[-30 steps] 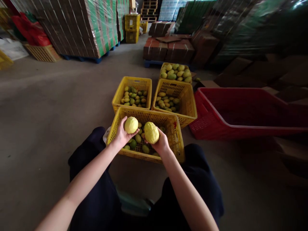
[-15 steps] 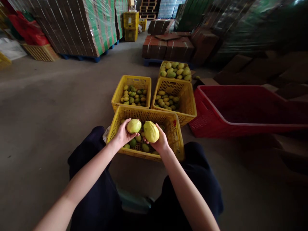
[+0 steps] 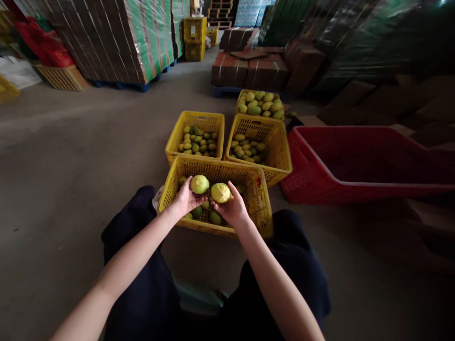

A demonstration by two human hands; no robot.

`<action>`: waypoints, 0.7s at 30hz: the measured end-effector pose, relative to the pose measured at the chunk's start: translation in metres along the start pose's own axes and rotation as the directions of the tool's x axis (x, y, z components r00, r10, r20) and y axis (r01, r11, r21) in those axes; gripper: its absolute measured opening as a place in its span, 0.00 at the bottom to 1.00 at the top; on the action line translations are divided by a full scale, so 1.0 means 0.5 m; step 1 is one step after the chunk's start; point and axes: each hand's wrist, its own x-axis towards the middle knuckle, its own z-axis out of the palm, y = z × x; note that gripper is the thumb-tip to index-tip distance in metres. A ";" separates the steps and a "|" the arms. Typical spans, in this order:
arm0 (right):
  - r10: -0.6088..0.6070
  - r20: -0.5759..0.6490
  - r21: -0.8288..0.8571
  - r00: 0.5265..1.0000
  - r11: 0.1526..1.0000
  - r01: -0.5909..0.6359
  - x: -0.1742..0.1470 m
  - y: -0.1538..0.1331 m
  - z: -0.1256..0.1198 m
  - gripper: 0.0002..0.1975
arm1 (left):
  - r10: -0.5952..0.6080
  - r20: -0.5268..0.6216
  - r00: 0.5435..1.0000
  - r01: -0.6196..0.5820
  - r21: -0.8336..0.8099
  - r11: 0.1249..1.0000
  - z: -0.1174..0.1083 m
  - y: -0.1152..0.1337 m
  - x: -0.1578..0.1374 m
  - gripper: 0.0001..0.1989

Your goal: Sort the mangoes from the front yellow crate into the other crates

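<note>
My left hand (image 3: 185,198) is closed around a yellow-green papaya (image 3: 199,184), thumb on its near side. Beside it, my right hand (image 3: 232,204) grips a yellower, ridged papaya (image 3: 221,193) whose end faces up toward me. Both hands are over the nearest yellow crate (image 3: 265,213), the two fruits a small gap apart. Below them, several green and yellow papayas (image 3: 215,217) lie in the crate, partly hidden by my hands.
Behind stand a left yellow crate (image 3: 171,142) and a right yellow crate (image 3: 284,154), each holding fruit. Farther back is a crate heaped with larger fruit (image 3: 254,110). A big red bin (image 3: 313,189) is at right. Wrapped pallet stacks (image 3: 152,42) and cardboard (image 3: 231,71) stand beyond.
The papaya in my right hand has been turned, so its end now shows instead of its long side. The left one is also slightly rotated and shifted right.
</note>
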 end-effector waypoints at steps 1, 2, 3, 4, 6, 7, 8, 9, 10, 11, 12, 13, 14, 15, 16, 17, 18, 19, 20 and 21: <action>-0.005 -0.003 -0.011 1.000 1.000 0.005 0.000 0.001 0.000 0.20 | 0.018 -0.004 1.000 -0.018 0.010 1.000 0.001 0.000 0.000 0.28; -0.015 -0.011 -0.029 1.000 0.999 0.014 0.001 0.002 -0.001 0.19 | 0.038 -0.008 0.999 -0.038 0.014 0.999 0.002 0.000 0.000 0.28; -0.032 -0.022 -0.057 0.999 0.998 0.031 0.003 0.004 -0.001 0.17 | 0.057 -0.009 0.998 -0.057 0.014 0.998 0.002 0.000 0.001 0.28; -0.066 -0.037 -0.095 0.997 0.994 0.062 0.005 0.006 -0.002 0.15 | 0.078 -0.001 0.997 -0.078 0.012 0.997 0.002 0.001 0.000 0.27; -0.212 -0.068 -0.193 0.975 0.962 0.195 0.011 0.012 -0.006 0.14 | 0.137 0.048 0.989 -0.138 0.011 0.990 0.000 0.004 0.000 0.25; -0.324 -0.073 -0.255 0.943 0.920 0.297 0.013 0.014 -0.008 0.18 | 0.182 0.083 0.980 -0.184 0.020 0.983 -0.001 0.006 -0.001 0.24; -0.452 -0.061 -0.330 0.890 0.851 0.409 0.014 0.016 -0.011 0.24 | 0.239 0.116 0.964 -0.245 0.042 0.969 -0.003 0.008 -0.002 0.24; -0.576 -0.028 -0.419 0.817 0.749 0.514 0.014 0.017 -0.015 0.29 | 0.311 0.147 0.939 -0.325 0.079 0.942 -0.005 0.010 -0.005 0.26; -0.682 0.026 -0.515 0.731 0.617 0.594 0.012 0.017 -0.018 0.32 | 0.391 0.174 0.904 -0.415 0.138 0.899 -0.007 0.012 -0.007 0.29; -0.760 0.094 -0.609 0.643 0.467 0.641 0.010 0.017 -0.021 0.35 | 0.469 0.203 0.859 -0.507 0.215 0.835 -0.009 0.013 -0.011 0.34; -0.812 0.162 -0.688 0.561 0.314 0.654 0.007 0.016 -0.023 0.35 | 0.538 0.240 0.808 -0.589 0.301 0.750 -0.010 0.014 -0.015 0.37; -0.843 0.222 -0.747 0.490 0.176 0.642 0.004 0.016 -0.025 0.34 | 0.590 0.288 0.754 -0.655 0.378 0.654 -0.012 0.014 -0.018 0.38; -0.861 0.271 -0.783 0.431 0.063 0.619 0.000 0.016 -0.026 0.32 | 0.626 0.341 0.701 -0.708 0.434 0.557 -0.013 0.012 -0.022 0.36; -0.871 0.311 -0.802 0.381 -0.025 0.597 -0.003 0.017 -0.027 0.31 | 0.647 0.394 0.653 -0.748 0.467 0.471 -0.013 0.010 -0.025 0.34; -0.874 0.345 -0.808 0.342 -0.092 0.581 -0.006 0.019 -0.027 0.29 | 0.657 0.441 0.611 -0.780 0.478 0.405 -0.014 0.007 -0.026 0.31; -0.870 0.382 -0.805 0.312 -0.147 0.575 -0.007 0.021 -0.027 0.28 | 0.662 0.480 0.576 -0.805 0.475 0.356 -0.014 0.003 -0.027 0.28; -0.858 0.424 -0.793 0.290 -0.197 0.577 -0.008 0.025 -0.027 0.28 | 0.662 0.511 0.549 -0.823 0.467 0.323 -0.015 0.000 -0.028 0.26; -0.841 0.469 -0.775 0.271 -0.245 0.583 -0.008 0.028 -0.026 0.28 | 0.657 0.533 0.533 -0.835 0.459 0.304 -0.015 -0.002 -0.028 0.25; -0.823 0.511 -0.754 0.249 -0.290 0.590 -0.008 0.031 -0.026 0.28 | 0.650 0.546 0.528 -0.839 0.453 0.302 -0.016 -0.004 -0.027 0.25; -0.808 0.545 -0.733 0.226 -0.328 0.595 -0.008 0.033 -0.025 0.28 | 0.641 0.549 0.536 -0.836 0.448 0.316 -0.016 -0.006 -0.026 0.25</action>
